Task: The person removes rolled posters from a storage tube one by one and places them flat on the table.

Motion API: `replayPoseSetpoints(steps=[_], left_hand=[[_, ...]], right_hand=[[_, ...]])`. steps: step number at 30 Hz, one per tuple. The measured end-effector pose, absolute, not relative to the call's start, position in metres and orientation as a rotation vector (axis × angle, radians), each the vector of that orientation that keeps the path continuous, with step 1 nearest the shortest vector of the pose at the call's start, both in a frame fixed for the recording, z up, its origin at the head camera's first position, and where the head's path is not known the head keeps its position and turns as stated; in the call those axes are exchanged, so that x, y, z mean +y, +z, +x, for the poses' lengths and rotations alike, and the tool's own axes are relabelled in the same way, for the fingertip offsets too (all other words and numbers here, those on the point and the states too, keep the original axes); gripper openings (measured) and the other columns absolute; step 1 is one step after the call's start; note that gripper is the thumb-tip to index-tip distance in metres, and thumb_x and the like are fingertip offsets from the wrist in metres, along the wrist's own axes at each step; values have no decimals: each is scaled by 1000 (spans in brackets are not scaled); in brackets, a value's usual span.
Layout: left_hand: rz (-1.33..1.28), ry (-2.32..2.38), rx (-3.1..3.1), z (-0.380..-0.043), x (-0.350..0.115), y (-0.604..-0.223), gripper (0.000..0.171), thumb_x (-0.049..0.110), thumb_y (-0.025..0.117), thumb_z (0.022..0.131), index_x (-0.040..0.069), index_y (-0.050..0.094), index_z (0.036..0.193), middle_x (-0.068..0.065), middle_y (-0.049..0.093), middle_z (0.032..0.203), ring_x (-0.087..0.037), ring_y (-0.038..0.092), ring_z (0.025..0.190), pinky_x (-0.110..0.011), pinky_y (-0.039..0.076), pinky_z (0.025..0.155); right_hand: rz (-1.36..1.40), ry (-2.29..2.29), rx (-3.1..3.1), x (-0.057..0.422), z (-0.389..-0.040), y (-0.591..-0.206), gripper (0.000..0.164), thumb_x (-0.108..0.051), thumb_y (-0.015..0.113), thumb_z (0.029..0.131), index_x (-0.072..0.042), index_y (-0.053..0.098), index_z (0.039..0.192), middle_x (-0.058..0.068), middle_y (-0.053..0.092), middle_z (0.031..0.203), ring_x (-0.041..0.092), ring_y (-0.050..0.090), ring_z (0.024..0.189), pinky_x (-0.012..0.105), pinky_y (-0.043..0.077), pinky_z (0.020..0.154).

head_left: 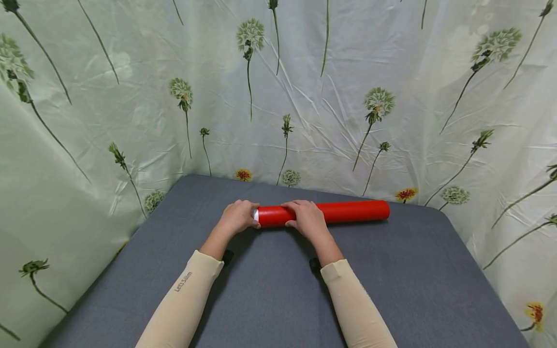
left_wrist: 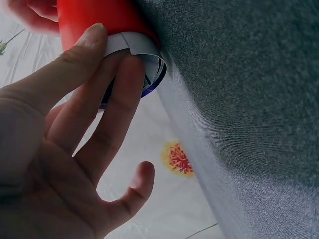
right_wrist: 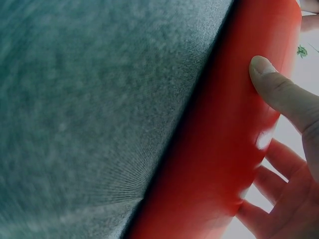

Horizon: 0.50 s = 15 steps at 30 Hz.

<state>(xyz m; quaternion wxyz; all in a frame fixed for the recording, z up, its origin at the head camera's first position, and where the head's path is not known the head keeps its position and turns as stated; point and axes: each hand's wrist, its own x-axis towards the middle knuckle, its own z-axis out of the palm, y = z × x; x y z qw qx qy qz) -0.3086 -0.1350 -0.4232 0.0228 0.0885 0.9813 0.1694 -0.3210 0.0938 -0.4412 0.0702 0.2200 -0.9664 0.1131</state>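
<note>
A red tube (head_left: 352, 212) lies on its side just right of the middle of the head frame, running from near the centre toward the right, its right end set slightly higher in the picture than its left. At its left end a short band of a white inner roll (left_wrist: 117, 44) sticks out; the left wrist view shows its thin, round open mouth in the upper part of the frame, with a blue edge (left_wrist: 152, 88) along the lower side.

The left hand (head_left: 237, 216) holds this end: the thumb presses where red meets white, and two fingers reach to the mouth of the roll, while another finger stands apart, lower in the left wrist frame, touching nothing. The right hand (head_left: 308, 218) grips the red tube farther along, thumb on the near side and fingers spread apart on the far side, as the right wrist view shows at its right edge.

Below the tube is a grey table (head_left: 270, 299), which widens toward the bottom of the head frame. A cream left sleeve (head_left: 183, 302) with dark lettering (head_left: 183, 282) comes up from the lower left of centre, and a cream right sleeve (head_left: 354, 304) from the lower right. A small black object shows at each wrist. Behind the table, a pale curtain (head_left: 304, 101) printed with dandelions (head_left: 250, 36) and red-and-yellow flowers (head_left: 243, 175) fills the upper frame.
</note>
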Motion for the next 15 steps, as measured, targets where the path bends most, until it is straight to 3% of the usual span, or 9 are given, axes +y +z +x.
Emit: replayPoseSetpoints(steps=[8,15], left_hand=[[316,485,3061,-308,-134,-423,62,24,93,83,10,72,138,-12,81,113,-25,71,96,-43,57,88],[345,489,3057,-307,-135,-422,57,21,93,81,10,75,134,-10,81,110,-24,72,92,-42,57,86]], right_hand=[[657,342,-2916,94,-321,-440,58,-29,87,89,-29,67,143,3,68,146,29,61,134,50,50,112],[669,355,-2929,97,-322,-439,58,-29,87,89,-29,67,143,2,68,146,29,62,135,50,47,116]])
